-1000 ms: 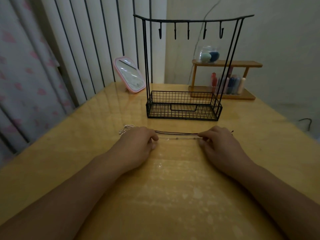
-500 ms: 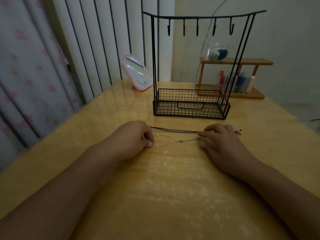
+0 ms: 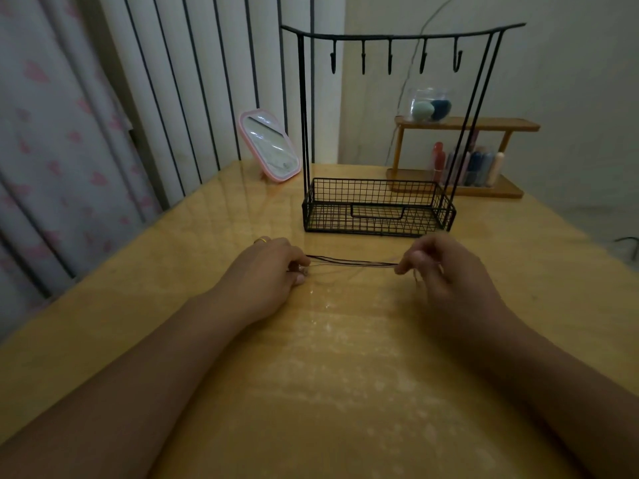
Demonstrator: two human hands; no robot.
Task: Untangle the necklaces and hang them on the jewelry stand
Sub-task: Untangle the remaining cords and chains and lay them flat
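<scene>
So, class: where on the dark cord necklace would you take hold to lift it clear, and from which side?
Pinch the dark cord necklace at mid-span between the left hand and right hand, coming from above. It runs taut and exposed there, on the jewelry stand side of the paler strands.

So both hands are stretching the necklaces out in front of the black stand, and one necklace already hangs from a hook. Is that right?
Not quite. In the head view, all five hooks on the jewelry stand are bare; nothing hangs there yet. The rest holds: the left hand and right hand stretch the necklaces between them in front of the stand.
</scene>
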